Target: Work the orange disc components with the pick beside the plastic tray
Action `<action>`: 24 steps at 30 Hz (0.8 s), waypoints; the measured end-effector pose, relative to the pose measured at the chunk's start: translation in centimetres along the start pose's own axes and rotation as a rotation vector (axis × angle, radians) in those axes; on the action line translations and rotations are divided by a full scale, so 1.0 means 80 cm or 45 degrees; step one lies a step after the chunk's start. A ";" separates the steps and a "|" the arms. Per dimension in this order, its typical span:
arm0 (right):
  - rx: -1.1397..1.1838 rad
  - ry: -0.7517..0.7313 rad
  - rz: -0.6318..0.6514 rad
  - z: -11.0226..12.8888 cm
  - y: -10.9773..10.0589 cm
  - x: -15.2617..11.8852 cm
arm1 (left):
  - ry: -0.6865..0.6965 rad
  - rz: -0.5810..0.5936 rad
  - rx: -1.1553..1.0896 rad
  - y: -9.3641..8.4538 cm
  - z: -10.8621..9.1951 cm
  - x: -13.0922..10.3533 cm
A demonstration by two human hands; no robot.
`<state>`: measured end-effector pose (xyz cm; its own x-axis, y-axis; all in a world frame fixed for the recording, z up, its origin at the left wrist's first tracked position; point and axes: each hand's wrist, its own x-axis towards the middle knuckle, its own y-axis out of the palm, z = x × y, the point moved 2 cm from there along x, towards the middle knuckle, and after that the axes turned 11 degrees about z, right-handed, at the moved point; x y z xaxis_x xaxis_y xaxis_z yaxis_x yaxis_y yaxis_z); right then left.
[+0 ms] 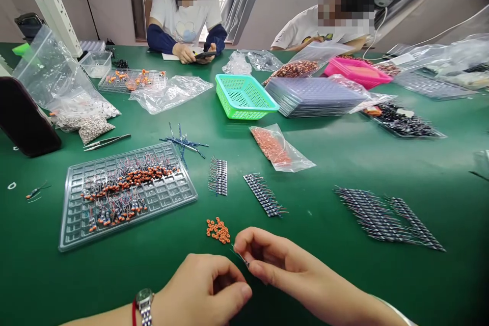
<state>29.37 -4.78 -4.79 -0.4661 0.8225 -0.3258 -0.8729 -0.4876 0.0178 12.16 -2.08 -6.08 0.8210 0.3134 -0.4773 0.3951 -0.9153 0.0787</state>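
Note:
My right hand (288, 267) pinches a small dark component with thin wire leads (241, 255) between thumb and fingers. Close beside it, my left hand (200, 285) is curled with thumb and forefinger together; what it holds, if anything, is hidden. Just beyond my hands lies a small pile of orange rings (218, 231). Two rows of wired components, a left one (218, 177) and a slanted one (263, 193), rest on the green table (305, 234). At the left, a clear compartment tray (168, 191) carries many wired pieces with orange ends.
Tweezers (107, 142) and a phone (25, 117) are at the left. Further back are a green basket (246, 97), stacked plastic trays (313, 97) and a bag of orange parts (278, 147). More component rows (382, 214) lie right. Two people sit opposite, one holding a phone.

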 end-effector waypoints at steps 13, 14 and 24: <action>0.252 -0.115 -0.163 -0.016 0.014 -0.001 | 0.090 -0.003 -0.417 -0.001 0.011 0.009; 0.207 -0.137 -0.186 -0.016 0.013 -0.001 | 0.090 0.006 -0.429 0.000 0.011 0.009; -0.425 -0.522 -0.123 0.002 0.004 -0.002 | 0.037 0.184 -0.540 -0.006 0.000 0.007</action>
<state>29.14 -5.02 -4.58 -0.4620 0.8827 0.0862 -0.8527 -0.4153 -0.3169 12.48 -1.46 -6.38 0.8890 0.2020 -0.4110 0.4044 -0.7675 0.4975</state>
